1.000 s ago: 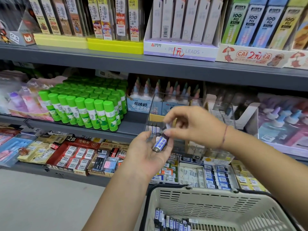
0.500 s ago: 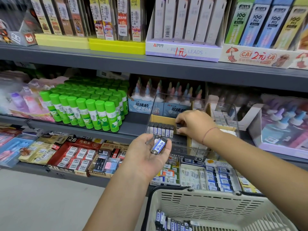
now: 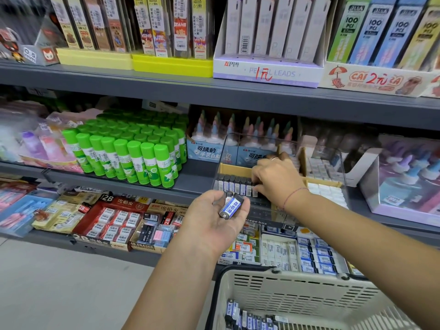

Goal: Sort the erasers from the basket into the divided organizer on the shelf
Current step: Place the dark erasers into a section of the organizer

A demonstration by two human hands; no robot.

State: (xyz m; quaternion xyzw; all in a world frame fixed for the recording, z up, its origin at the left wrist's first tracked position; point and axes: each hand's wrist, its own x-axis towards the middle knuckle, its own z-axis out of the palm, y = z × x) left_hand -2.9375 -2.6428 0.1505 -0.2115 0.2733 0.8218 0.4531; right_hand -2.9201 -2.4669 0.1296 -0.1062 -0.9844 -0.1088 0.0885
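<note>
Blue-labelled eraser point(image 3: 231, 206) rests across left fingers point(image 3: 245, 208).

The right hand point(image 3: 276, 179) wears a slim ring point(image 3: 275, 158), its wrist a thin red thread bracelet point(image 3: 294, 194).

Organizer point(image 3: 225, 151) on shelf point(image 3: 190, 191), right of glue sticks point(image 3: 133, 153), behind basket point(image 3: 297, 291).

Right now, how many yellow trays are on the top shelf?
2. One pale yellow tray sits at the left of the top shelf; a brighter yellow tray stands right beside it, on its right. Packs stand in both. Others may be hidden beyond the picture's edge.
</note>
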